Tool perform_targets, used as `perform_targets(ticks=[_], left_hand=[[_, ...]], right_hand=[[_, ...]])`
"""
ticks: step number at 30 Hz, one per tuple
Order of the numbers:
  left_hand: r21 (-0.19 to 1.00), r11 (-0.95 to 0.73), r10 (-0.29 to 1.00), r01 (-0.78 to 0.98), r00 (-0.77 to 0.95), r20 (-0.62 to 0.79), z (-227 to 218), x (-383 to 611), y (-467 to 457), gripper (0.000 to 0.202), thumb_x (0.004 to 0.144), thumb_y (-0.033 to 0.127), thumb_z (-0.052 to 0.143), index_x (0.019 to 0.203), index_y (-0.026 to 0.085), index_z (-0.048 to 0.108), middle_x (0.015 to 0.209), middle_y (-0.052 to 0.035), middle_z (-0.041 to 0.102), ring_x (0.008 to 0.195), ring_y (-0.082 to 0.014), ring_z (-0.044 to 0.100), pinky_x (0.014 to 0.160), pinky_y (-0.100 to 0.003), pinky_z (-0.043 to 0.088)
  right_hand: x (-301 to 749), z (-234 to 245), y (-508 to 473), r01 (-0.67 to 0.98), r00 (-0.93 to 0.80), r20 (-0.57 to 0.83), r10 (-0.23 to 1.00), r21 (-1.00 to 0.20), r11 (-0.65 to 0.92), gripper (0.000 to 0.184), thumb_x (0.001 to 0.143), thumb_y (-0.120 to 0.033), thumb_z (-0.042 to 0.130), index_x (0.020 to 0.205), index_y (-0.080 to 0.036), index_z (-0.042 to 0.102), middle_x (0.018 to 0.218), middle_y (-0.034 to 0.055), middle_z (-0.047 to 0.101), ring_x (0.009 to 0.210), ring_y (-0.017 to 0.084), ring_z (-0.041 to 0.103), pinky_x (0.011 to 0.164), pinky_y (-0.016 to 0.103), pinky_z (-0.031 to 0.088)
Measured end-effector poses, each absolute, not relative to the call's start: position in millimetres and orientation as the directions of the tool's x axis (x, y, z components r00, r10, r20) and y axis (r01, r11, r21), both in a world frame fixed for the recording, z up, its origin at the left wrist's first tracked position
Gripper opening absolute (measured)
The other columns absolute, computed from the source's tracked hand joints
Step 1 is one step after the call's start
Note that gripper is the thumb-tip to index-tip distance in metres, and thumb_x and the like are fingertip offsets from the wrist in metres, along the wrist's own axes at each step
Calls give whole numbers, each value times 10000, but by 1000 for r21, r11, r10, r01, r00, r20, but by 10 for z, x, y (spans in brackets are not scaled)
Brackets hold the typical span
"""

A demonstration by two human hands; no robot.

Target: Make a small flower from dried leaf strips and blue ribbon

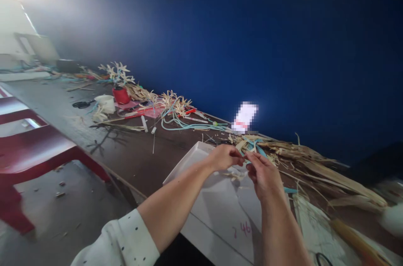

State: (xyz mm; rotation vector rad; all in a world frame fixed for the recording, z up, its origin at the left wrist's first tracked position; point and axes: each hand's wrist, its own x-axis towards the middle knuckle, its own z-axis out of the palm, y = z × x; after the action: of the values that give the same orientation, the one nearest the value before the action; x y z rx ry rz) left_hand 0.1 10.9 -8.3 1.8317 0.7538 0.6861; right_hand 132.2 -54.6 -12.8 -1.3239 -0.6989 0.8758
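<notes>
Left hand (224, 157) and right hand (263, 175) both pinch the teal strip (245, 156) stretched between them, over the white tray (189, 161)

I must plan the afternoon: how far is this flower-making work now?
Done: pale straw flowers stand in a red pot, more lie beside blue cords. In hand: left hand and right hand pinch a small strip over the white tray. Left: a heap of dry husks lies unused.
</notes>
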Motion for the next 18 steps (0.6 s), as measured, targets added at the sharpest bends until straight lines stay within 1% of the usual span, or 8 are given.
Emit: perform_targets(ticks=[2,4,6,9,12,15,16,18], left_hand=[[920,-335,746,203,654,128,-118,24,109,253,695,344,603,810,135,686,769,-31,691,733,-143,608,646,-221,432],[907,-354,766,229,628,140,-144,38,112,246,696,340,598,816,146,691,778,-26,694,736,-145,611,649,-223,433],[892,-368,811,263,559,170,-151,39,123,229,701,327,589,816,162,696,789,-19,697,738,-145,607,663,-229,435],[885,-365,886,288,400,235,-93,4,161,219,715,326,577,803,168,699,776,-17,693,729,-139,597,677,-231,433],[926,-289,946,244,221,237,82,-72,216,253,753,347,540,797,150,691,729,-26,682,653,-119,575,627,-217,423],[930,-290,955,226,128,266,339,-183,312,254,758,352,536,800,149,684,702,-24,671,567,-96,530,573,-208,403],[919,-311,950,243,115,291,422,-226,358,252,763,350,531,799,152,683,720,-29,677,570,-96,533,570,-208,400],[876,-343,939,340,87,334,549,-315,471,232,763,336,530,804,165,682,747,-32,686,591,-102,546,587,-215,409]], right_hand=[[1312,-119,-546,-134,546,-42,837,-990,38,369,536,-437,775,764,-168,667,665,13,591,469,70,447,357,164,248],[1300,-116,-543,-117,581,-17,813,-991,64,365,545,-438,767,766,-165,669,706,25,612,463,70,451,350,168,243],[1292,-126,-536,-85,626,21,779,-992,96,361,560,-446,757,762,-161,669,709,28,619,454,70,450,347,173,243],[1290,-151,-521,-22,676,65,734,-994,109,361,586,-472,739,755,-160,674,622,14,597,434,74,441,353,183,257],[1287,-162,-512,-4,689,77,721,-994,111,350,608,-482,725,750,-165,678,523,-10,545,419,75,418,360,186,263],[1272,-150,-514,-51,672,55,738,-991,121,337,608,-478,727,739,-173,670,510,-17,534,423,75,408,365,182,265],[1266,-146,-515,-70,658,49,752,-990,126,334,605,-476,729,738,-175,668,519,-15,540,424,74,405,367,182,265],[1260,-143,-516,-86,638,50,768,-987,135,329,605,-469,731,739,-176,667,527,-14,543,424,72,398,368,184,262]])
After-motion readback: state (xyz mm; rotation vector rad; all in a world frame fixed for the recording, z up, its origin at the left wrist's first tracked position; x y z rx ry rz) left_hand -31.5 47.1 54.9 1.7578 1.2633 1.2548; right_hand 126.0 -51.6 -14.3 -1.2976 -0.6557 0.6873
